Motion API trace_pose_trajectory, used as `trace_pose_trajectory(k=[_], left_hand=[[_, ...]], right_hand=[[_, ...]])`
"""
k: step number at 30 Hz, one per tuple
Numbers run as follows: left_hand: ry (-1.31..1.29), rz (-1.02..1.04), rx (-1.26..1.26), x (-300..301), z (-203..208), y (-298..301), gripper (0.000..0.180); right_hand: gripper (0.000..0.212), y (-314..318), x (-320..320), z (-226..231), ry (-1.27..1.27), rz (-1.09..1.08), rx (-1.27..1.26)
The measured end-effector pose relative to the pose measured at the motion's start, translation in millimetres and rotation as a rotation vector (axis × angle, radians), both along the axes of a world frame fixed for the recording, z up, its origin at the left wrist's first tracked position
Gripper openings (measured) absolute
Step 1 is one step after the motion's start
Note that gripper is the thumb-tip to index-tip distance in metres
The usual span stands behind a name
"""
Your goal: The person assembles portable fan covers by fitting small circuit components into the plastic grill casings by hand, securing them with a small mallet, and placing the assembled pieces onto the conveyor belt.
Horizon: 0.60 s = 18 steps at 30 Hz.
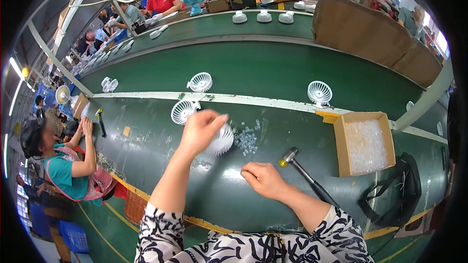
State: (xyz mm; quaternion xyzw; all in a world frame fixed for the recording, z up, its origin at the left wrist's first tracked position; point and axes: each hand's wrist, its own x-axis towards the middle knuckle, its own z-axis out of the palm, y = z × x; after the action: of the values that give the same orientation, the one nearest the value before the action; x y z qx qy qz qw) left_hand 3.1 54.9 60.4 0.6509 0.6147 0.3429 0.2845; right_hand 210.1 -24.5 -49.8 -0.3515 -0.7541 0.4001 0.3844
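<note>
My left hand point(200, 132) is raised over the green bench with its fingers curled in. What it holds, if anything, is hidden. Just beyond it, partly covered by it, is a white ribbed fan housing point(224, 142), slightly blurred. A second fan housing point(184, 111) lies behind that hand. Beside the first housing is a loose pile of small clear plastic pieces point(246, 141). My right hand point(266, 180) is low over the bench in front of the pile, fingers pinched together. I cannot make out anything between them. A hammer point(307, 175) with a yellow face and black grip lies to its right.
A cardboard box point(364, 144) of clear plastic pieces stands at right, near a black bag point(397, 190). Beyond a white rail, a green conveyor point(263, 63) carries fan housings point(320, 92). A co-worker point(68, 160) sits at left, near another hammer point(101, 122).
</note>
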Motion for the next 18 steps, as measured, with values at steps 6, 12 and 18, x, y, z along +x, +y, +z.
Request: trace_pose_trajectory(k=[6, 12, 18], left_hand=[[0.187, -0.134, 0.454, 52.5, -14.4, 65.2, 0.030], [0.217, -0.003, 0.488, 33.3, -47.8, 65.2, 0.035], [0.624, 0.426, 0.395, -42.4, -61.1, 47.7, 0.035]], right_hand=[[0.011, -1.1, 1.9, 3.7, 0.009, 0.033, -0.033], [0.011, 3.1, 2.7, 4.8, 0.018, 0.062, -0.042], [0.012, 5.7, 0.6, 7.2, -0.024, 0.045, -0.046]])
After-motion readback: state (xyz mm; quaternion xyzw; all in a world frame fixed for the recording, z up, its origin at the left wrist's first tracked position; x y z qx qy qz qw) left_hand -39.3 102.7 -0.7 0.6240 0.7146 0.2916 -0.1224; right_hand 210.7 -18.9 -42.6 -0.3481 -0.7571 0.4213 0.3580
